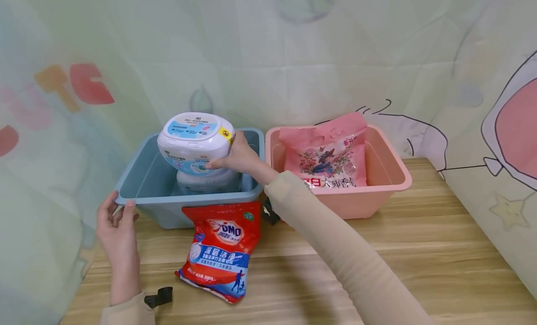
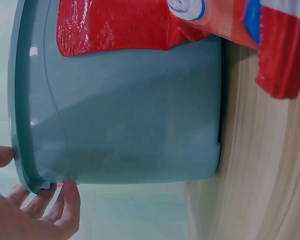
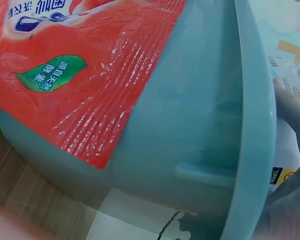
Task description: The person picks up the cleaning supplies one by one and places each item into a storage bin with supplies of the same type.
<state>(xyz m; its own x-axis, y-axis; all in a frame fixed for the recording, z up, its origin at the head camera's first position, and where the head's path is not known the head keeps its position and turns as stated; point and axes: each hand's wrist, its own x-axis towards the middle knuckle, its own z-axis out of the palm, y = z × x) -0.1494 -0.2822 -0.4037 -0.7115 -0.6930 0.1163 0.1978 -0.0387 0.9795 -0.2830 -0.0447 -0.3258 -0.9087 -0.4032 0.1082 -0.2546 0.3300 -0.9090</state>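
My right hand [image 1: 241,155] grips a white plastic tub [image 1: 195,148] with a blue-labelled lid, thumb on its front and fingers round its right side. The tub is inside the blue bin [image 1: 168,215], rising above the rim, over another whitish container [image 1: 205,183] that is partly hidden. In the right wrist view the tub [image 3: 285,145] shows only partly behind the bin's rim. My left hand [image 1: 119,224] holds the bin's front left corner, thumb and fingers about the rim. A red and blue washing powder bag [image 1: 222,250] leans against the bin's front.
A pink bin [image 1: 346,206] stands right of the blue one, with a pink floral bag [image 1: 327,152] in it. Both are on a wooden table [image 1: 440,250] against a printed cloth backdrop [image 1: 251,59]. Black straps [image 1: 159,297] show near the left wrist.
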